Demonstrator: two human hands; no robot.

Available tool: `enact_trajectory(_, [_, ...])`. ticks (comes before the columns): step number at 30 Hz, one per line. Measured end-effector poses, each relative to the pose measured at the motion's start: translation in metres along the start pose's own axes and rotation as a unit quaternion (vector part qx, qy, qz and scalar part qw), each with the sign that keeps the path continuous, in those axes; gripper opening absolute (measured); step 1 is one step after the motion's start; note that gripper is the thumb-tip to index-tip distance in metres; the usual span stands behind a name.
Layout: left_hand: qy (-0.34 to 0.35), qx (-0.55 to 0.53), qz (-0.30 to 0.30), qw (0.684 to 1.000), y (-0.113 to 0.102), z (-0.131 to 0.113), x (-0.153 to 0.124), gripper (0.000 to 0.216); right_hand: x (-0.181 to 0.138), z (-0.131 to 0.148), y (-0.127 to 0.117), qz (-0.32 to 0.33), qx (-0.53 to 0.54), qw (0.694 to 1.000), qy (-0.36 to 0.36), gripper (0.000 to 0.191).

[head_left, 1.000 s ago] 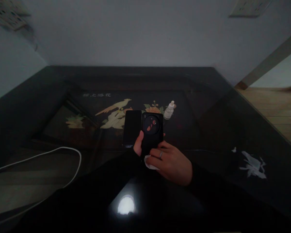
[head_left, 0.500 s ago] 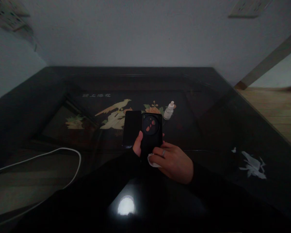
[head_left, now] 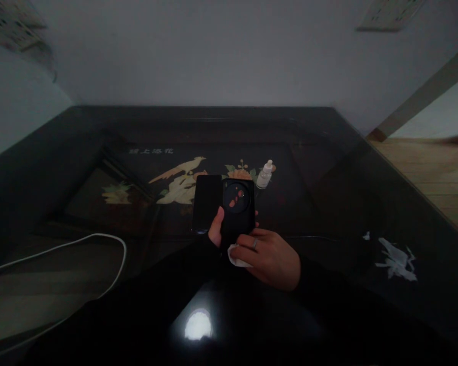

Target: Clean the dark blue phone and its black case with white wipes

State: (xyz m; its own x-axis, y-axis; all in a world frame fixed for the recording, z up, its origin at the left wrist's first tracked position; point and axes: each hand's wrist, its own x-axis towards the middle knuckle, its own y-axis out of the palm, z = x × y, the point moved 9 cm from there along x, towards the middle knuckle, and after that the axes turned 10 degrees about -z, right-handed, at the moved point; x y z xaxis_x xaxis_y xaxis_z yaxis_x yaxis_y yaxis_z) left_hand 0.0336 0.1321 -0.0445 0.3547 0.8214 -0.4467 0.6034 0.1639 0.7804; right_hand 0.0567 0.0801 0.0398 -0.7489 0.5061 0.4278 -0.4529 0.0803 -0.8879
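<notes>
My left hand (head_left: 216,230) grips a black phone (head_left: 237,206) from below, its back with a round camera ring facing me. My right hand (head_left: 269,256) has its fingers closed on a small white wipe (head_left: 234,256) and presses it against the phone's lower end. A ring shows on one finger. A second black phone (head_left: 206,202) lies flat on the table just left of the held one. A small white dropper bottle (head_left: 264,175) stands upright beyond them to the right.
The dark glossy table (head_left: 347,193) has a painted bird and flowers under glass. A white cable (head_left: 99,244) loops across the left side. A crumpled white scrap (head_left: 397,259) lies at the right. Wooden floor shows beyond the right edge.
My right hand has shifted the wipe slightly back and forth on the phone's lower end. The phone has stayed in almost the same place.
</notes>
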Motion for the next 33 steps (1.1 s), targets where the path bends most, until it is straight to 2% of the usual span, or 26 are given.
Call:
enact_trajectory(3, [0.004, 0.002, 0.000, 1.000, 0.001, -0.001, -0.001, 0.057, 0.001, 0.003, -0.003, -0.014, 0.005, 1.000, -0.017, 0.017])
enact_trajectory(9, [0.002, -0.014, 0.036, 0.999, 0.002, -0.001, 0.002, 0.054, -0.002, -0.003, 0.002, 0.012, -0.006, 1.000, -0.003, 0.012])
enact_trajectory(15, [0.003, -0.005, 0.036, 0.999, 0.001, -0.001, 0.002, 0.053, 0.003, 0.007, -0.001, -0.009, 0.000, 1.000, -0.029, 0.015])
enact_trajectory(21, [-0.011, -0.004, 0.028, 1.000, -0.001, 0.000, 0.003, 0.056, -0.003, -0.006, 0.003, 0.020, -0.002, 1.000, -0.001, 0.014])
enact_trajectory(27, [-0.011, 0.010, 0.023, 1.000, 0.003, 0.000, 0.000, 0.056, 0.005, 0.007, 0.003, -0.005, 0.019, 1.000, -0.014, 0.013])
enact_trajectory(30, [-0.020, -0.010, 0.035, 0.999, 0.002, 0.005, 0.002, 0.061, 0.000, -0.006, -0.011, -0.058, 0.036, 0.997, 0.026, 0.016])
enact_trajectory(33, [0.009, -0.019, 0.037, 0.999, -0.001, 0.003, 0.002, 0.055, -0.014, -0.041, -0.035, -0.151, 0.072, 0.974, 0.150, 0.017])
